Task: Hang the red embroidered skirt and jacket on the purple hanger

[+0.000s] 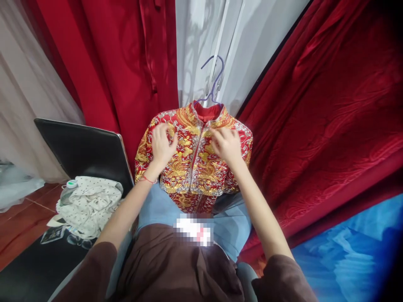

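A red jacket [179, 167] with gold and silver embroidery stands upright over my knees, its front facing me. Its collar sits on a purple wire hanger [217, 84], whose hook sticks up above it. My left hand [163, 142] is over the jacket's left shoulder area, fingers apart and slightly curled, holding nothing. Over the opposite shoulder area is my right hand [227, 144], its fingers bent and spread, also with nothing in it. Both hands are slightly blurred, and whether the fingertips touch the fabric is unclear.
To the left stands a black chair [88, 155], with a dotted white cloth [94, 201] and glasses [78, 241] on its seat. Red garments [333, 126] hang at the right and behind. Blue tulle [352, 256] lies at the lower right.
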The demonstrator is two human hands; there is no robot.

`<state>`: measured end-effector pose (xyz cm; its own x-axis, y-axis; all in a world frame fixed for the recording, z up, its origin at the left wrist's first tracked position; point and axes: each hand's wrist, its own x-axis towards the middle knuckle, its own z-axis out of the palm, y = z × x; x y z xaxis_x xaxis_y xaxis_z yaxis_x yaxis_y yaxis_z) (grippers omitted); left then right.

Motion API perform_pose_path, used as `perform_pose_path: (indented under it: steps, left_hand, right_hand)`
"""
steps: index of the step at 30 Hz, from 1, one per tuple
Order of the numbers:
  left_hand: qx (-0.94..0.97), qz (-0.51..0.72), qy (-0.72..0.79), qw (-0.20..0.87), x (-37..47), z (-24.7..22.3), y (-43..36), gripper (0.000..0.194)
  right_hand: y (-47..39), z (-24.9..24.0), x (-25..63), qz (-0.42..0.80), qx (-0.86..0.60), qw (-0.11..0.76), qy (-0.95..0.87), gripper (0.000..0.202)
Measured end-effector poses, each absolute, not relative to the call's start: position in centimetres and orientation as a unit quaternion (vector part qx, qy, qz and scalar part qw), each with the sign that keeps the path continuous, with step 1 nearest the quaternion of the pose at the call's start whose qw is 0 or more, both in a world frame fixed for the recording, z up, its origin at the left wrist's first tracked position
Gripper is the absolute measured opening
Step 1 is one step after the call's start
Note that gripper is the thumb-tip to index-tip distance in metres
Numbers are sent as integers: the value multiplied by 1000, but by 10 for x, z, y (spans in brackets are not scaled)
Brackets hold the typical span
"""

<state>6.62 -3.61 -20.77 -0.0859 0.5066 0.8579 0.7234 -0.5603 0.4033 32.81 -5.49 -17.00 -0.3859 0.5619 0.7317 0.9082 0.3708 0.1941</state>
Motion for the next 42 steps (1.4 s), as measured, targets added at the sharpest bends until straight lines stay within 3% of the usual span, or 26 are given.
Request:
perform_pose_path:
  steps: [4,8,11,15,20,23,27,32,37,42]
  left_hand:
    - [-611,-638,-467,41,13,-188,11,50]
    - [-667,-609,-419,-95,-13,-199,33,37]
    - [-640,-628,-440,-52,-10,-201,29,31]
    - [-553,-674,-490,7,-2,-185,27,37]
    - [-562,-655,-503,-39,-8,-177,40,37]
    - [-586,-626,-513,-49,-13,-191,37,34]
    - [-604,-586,-536,-66,-21,-222,20,40]
    - [-653,-458,-586,-144,-34,-265,-8,48]
    - [-675,-358,-644,-20,-35,-274,-47,45]
    - [-681,-264,-679,75,-32,-241,-87,44]
  right_hand:
    - [-64,-154,379,-303,-554,394,-668,47]
    - [-53,-158,413,-201,-537,381,-725,55]
    - [-43,-158,413,-184,-533,413,-715,45]
    - [-34,-141,400,-188,-555,469,-661,41]
    - [-27,-137,401,-80,-554,517,-648,46]
    - [-28,-149,410,13,-551,512,-659,48]
    - [-38,-171,424,47,-545,542,-638,50]
    - [-70,-225,438,127,-579,553,-585,75]
    - [-109,-274,429,54,-639,513,-571,63]
    - [-143,-272,409,-45,-714,460,-525,39]
